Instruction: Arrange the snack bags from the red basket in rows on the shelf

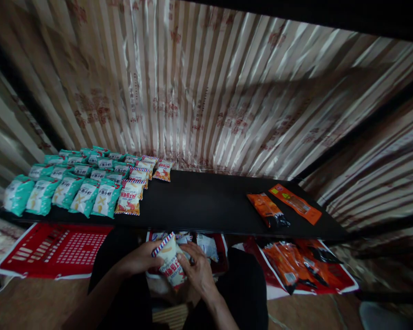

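Between my knees, my left hand [142, 258] and my right hand [197, 266] grip one snack bag [172, 263] from its two sides. The bag is white and orange with red print and a blue-striped top edge, and it tilts to the left. Just behind it, a red basket [223, 250] holds several more snack bags [207, 247]. On the black shelf [199, 201] ahead, similar striped snack bags [129, 197] lie in a column. Left of these, several teal-and-white snack bags [84, 197] stand in rows.
At the shelf's right lie an orange-and-black packet [268, 210] and a flat orange packet [295, 203]. A red basket [347, 286] below them holds several orange packets [289, 263]. Another red basket [51, 250] is at lower left. Striped printed sheeting [192, 91] hangs behind the shelf.
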Available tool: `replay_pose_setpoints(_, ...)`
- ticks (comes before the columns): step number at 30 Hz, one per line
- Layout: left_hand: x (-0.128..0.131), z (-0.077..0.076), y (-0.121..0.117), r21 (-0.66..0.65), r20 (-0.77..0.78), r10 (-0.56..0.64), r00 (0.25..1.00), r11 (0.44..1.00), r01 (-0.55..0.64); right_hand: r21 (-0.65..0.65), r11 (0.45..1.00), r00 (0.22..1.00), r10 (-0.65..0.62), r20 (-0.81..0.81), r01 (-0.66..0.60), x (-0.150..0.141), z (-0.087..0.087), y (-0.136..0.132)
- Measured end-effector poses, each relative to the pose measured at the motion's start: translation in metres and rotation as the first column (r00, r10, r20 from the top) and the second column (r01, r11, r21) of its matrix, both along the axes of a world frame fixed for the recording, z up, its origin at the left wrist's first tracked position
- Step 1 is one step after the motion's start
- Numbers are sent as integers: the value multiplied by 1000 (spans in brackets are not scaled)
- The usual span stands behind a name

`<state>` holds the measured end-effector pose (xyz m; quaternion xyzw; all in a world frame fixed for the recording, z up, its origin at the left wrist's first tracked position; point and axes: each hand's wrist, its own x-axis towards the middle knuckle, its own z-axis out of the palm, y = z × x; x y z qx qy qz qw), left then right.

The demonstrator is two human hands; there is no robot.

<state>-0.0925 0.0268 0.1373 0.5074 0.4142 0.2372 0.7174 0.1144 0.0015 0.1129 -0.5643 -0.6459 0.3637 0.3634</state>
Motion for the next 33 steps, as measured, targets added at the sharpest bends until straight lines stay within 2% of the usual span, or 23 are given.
replay_pose_setpoints(4, -1, 7, 2, 8, -4, -61, 998, 998, 61, -168, 965, 965, 166, -202, -202, 0, 14, 0)
replay_pose_setpoints(7, -1, 7, 2, 34, -14, -71, 997, 997, 71, -224, 931, 921, 205, -331, -288, -2, 15, -2)
replay_pose_setpoints(9, -2, 5, 3, 46, -16, -61, 998, 997, 61, -236, 925, 898, 187, -398, -297, -5, 10, -4)
replay_pose_setpoints(15, -4, -7, 4, 43, -28, 66, 997, 997, -65, -241, 963, 897, 3, -443, -123, -16, -7, -8)
replay_pose_setpoints(19, 4, -18, 4, 98, -61, 244, 968, 966, -237, -254, 967, 885, -93, -455, -29, -22, -8, -3)
replay_pose_setpoints(22, 12, -20, -1, 76, -55, 334, 941, 941, -329, -287, 955, 871, -200, -449, 71, -24, -7, 3)
replay_pose_setpoints(24, 18, -23, -7, 8, -16, 335, 942, 942, -335, -299, 947, 861, -249, -444, 120, -24, -9, 7)
replay_pose_setpoints(28, 31, -38, -16, -142, 177, 266, 948, 960, -243, -301, 940, 869, -278, -409, 158, -24, -15, 11)
replay_pose_setpoints(33, 39, -65, -18, -180, 206, 335, 919, 937, -301, -307, 930, 883, -308, -355, 202, -24, -17, 13)
